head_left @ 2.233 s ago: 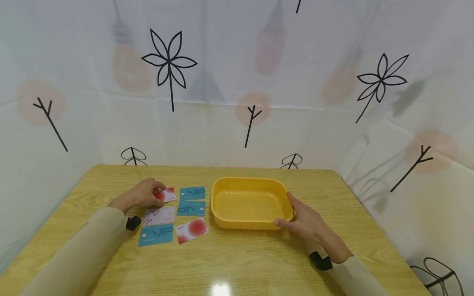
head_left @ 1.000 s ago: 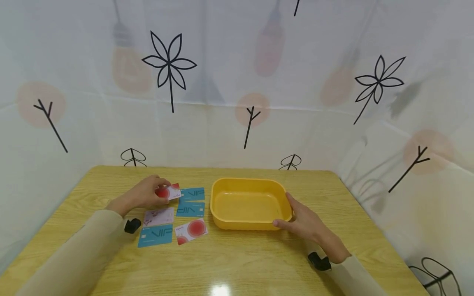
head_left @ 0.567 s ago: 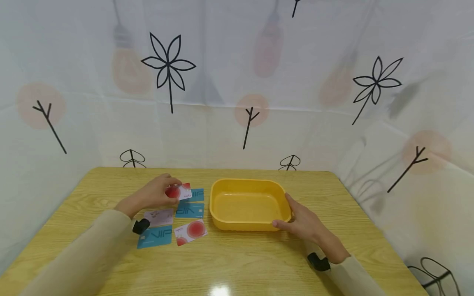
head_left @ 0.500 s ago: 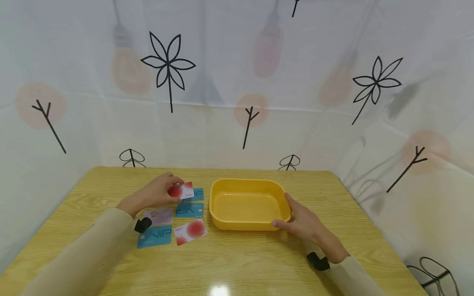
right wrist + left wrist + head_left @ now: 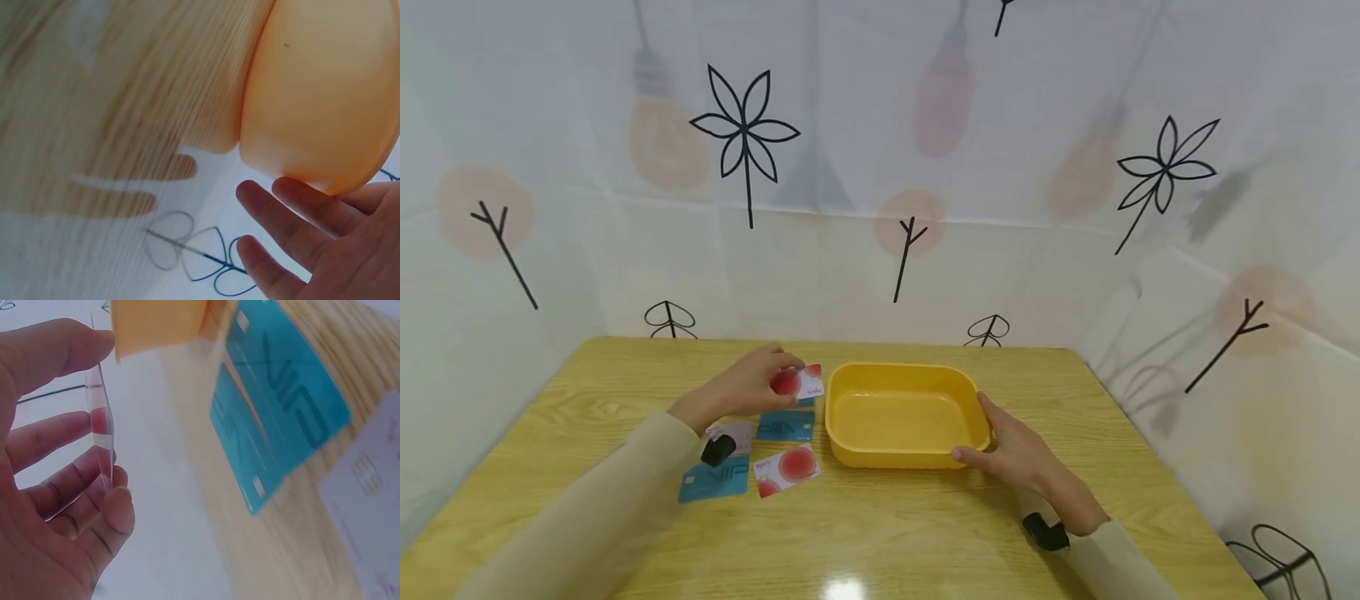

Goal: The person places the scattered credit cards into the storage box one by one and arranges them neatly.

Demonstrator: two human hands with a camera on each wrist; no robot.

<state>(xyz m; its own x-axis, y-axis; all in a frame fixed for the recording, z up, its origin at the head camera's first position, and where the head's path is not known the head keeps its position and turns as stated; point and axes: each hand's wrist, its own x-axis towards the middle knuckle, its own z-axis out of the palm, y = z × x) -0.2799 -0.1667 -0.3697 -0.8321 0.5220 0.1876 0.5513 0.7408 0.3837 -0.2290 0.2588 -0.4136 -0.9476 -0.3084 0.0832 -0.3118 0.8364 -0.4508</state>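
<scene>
Between thumb and fingers, my left hand [image 5: 741,385] pinches a red-and-white card [image 5: 809,383], raised above the table at the left rim of a yellow plastic tub [image 5: 895,457]. The left wrist view shows this card [image 5: 100,419] nearly edge-on. My right hand [image 5: 1030,454] holds the tub's near right corner, thumb at the front wall and fingers along the right side. In the right wrist view some fingertips touch the tub [image 5: 319,94] while others stand off it. Beneath the left hand lie two blue VIP cards, the nearer one [image 5: 785,427] in fuller view.
A second red-and-white card [image 5: 787,470] lies in front of the blue pair. To its left are a pale lilac card [image 5: 741,435] and another blue VIP card [image 5: 715,481], partly behind the left wrist. A patterned cloth [image 5: 850,275] hangs behind the wooden table [image 5: 887,533].
My left hand has lifted the red-and-white card off the table and carried it right, over the far blue card to the tub's edge. The right hand and tub have stayed put.
</scene>
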